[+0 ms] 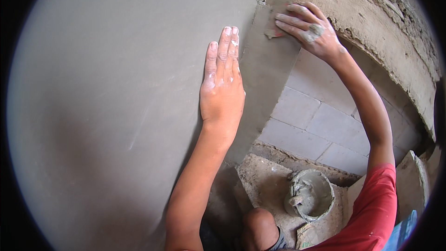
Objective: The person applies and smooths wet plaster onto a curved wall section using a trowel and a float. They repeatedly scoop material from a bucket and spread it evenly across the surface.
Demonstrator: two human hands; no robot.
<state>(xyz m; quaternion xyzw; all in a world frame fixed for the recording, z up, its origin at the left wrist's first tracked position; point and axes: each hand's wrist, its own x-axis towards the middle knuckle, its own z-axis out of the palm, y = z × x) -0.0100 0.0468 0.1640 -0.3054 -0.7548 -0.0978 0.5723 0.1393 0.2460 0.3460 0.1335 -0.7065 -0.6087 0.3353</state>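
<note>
My left hand [223,81] rests flat against a smooth grey plastered wall [116,56], its fingers stretched out and held close together near the wall's right edge. Whitish smears mark the fingers. Up and to the right, my right hand [311,30] bends over the narrow plastered side face [267,69] beyond that edge. Its fingers press on a flat, mortar-smeared piece with reddish bits [278,33] showing; most of it is hidden under the hand. A lump of wet mortar [314,31] sticks to the back of this hand.
Pale block masonry [320,121] lies below a rough plastered beam [371,23]. A bucket of grey mortar [320,195], with a mortar-coated handle [296,200] in it, stands on a dirty board [265,181]. My bent knee [259,227] is beside it. Broken slabs [412,181] lean at the right.
</note>
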